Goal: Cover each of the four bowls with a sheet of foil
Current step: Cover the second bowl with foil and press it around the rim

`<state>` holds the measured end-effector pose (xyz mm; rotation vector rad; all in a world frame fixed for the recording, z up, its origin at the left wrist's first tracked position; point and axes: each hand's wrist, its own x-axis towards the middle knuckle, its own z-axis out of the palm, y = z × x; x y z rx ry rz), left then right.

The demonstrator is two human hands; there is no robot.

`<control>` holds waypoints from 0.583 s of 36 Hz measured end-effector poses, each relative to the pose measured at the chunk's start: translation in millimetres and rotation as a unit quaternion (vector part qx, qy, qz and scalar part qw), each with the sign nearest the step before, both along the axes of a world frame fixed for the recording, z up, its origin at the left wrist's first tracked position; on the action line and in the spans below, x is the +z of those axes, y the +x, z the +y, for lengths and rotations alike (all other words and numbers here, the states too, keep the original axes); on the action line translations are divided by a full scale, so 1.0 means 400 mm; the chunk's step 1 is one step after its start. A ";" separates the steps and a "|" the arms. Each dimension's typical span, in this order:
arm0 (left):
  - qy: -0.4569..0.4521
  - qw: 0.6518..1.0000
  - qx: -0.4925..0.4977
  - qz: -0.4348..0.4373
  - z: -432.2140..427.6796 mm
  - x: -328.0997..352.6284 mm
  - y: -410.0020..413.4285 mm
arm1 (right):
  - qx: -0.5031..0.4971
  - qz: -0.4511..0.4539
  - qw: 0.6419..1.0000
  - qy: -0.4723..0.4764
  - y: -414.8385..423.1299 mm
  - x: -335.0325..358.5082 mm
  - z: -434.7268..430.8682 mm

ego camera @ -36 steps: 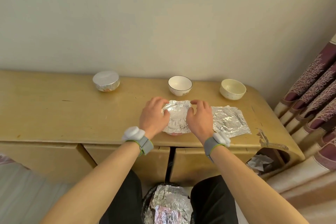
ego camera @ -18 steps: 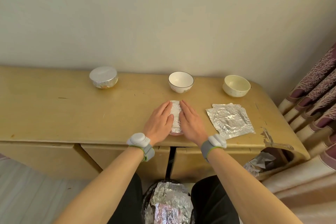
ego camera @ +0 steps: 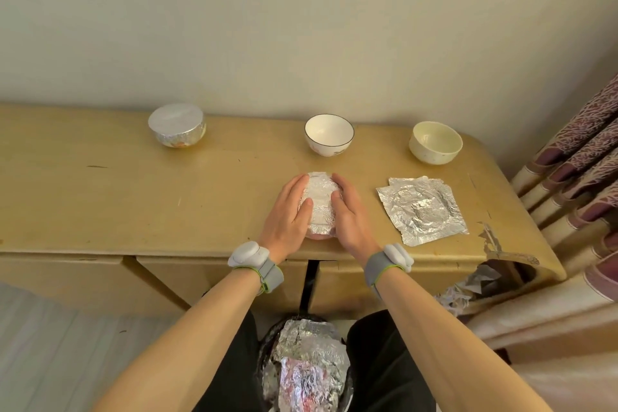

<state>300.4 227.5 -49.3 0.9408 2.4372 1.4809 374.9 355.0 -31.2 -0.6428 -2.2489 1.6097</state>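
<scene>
A bowl wrapped in crinkled foil (ego camera: 319,202) sits near the front edge of the wooden desk (ego camera: 133,197). My left hand (ego camera: 290,211) presses its left side and my right hand (ego camera: 351,211) presses its right side, fingers straight along the foil. At the back left stands a foil-covered bowl (ego camera: 176,124). Two uncovered bowls stand at the back: a white one with a dark rim (ego camera: 329,134) and a cream one (ego camera: 435,142). Loose creased foil sheets (ego camera: 422,207) lie flat to the right of my hands.
A bin lined with crumpled foil (ego camera: 307,365) sits on the floor between my legs. A patterned curtain (ego camera: 582,170) hangs at the right. The desk's right front corner (ego camera: 501,247) is chipped, with crumpled paper in the opening below.
A second ago my hands were folding the sheet down over the bowl; now both palms lie flat against its wrapped sides. The view has shifted slightly.
</scene>
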 end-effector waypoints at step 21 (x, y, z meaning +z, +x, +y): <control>-0.125 0.991 -0.009 -0.039 -0.069 0.095 -0.001 | -0.073 -0.132 0.986 -0.071 0.047 0.026 0.056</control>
